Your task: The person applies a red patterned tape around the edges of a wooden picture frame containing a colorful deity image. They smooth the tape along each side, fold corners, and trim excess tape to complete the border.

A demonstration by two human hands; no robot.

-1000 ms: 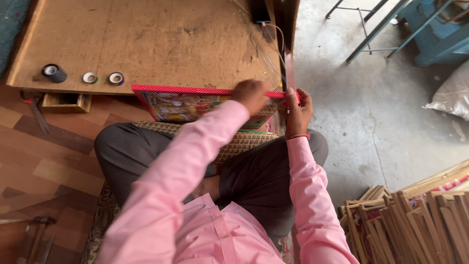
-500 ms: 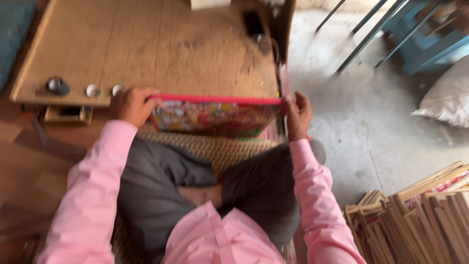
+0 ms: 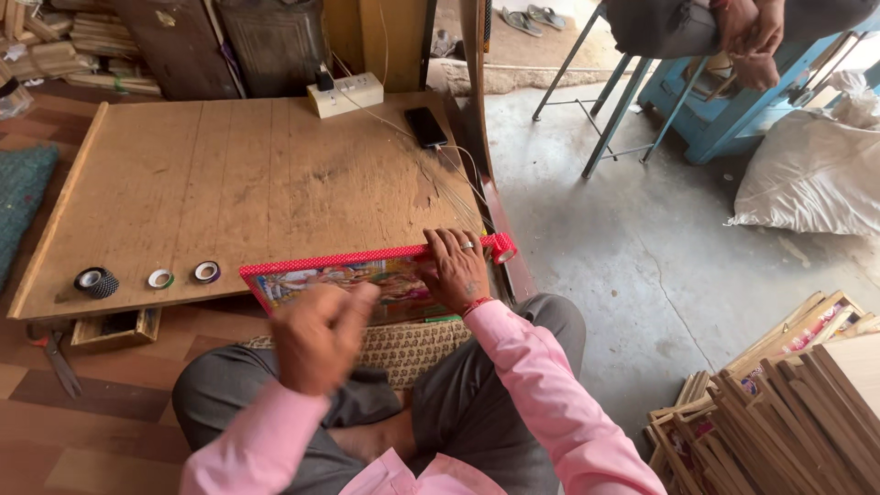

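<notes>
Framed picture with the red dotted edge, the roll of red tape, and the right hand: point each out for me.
framed picture point(image 3: 302, 282): head view, on its printed face left of the hands.
roll of red tape point(image 3: 501, 247): head view, on the roll's side.
right hand point(image 3: 456, 270): head view, back of the hand.

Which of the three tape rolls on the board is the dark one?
The leftmost roll, nearest the board's left edge; it is black and bulkier. The middle roll and right roll are pale and thinner.
</notes>
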